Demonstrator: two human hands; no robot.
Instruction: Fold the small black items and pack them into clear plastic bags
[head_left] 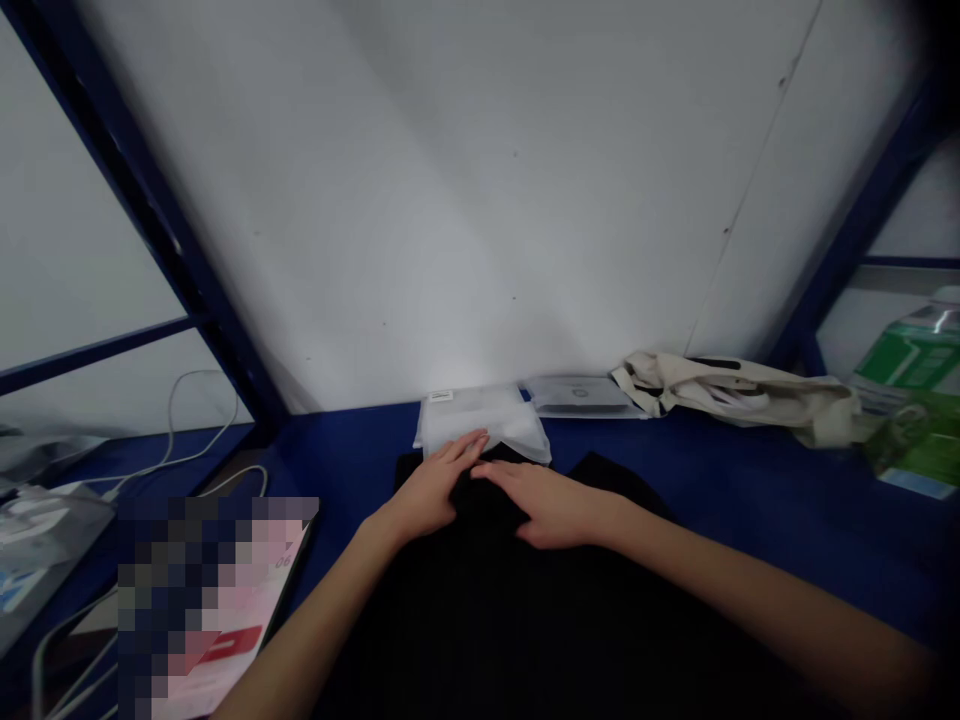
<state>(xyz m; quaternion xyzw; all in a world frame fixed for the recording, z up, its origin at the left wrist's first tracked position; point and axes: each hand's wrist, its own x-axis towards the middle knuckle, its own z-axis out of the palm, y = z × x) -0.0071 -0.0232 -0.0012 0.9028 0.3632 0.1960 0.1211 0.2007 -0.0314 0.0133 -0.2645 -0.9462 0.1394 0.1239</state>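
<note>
A black cloth [487, 620], probably a garment, spreads over the blue surface in front of me, its folds hard to make out in the dark. My left hand [435, 492] rests on its far part with the fingers stretched forward, the tips close to a white translucent packet [480, 412]. Beside it my right hand [551, 503] lies on the same cloth, fingers extended to the left and thumb apart. The fingertips of both hands nearly meet. Neither hand visibly grips the cloth.
Along the white wall lie a second translucent packet [585, 396] and a bundled off-white fabric strap or bag [742, 395]. A green-labelled plastic bottle [919, 370] stands right. At left are a tablet-like screen [262, 600], cables [171, 420] and plastic bags [52, 530]. Blue posts [180, 250] frame the bunk-like space.
</note>
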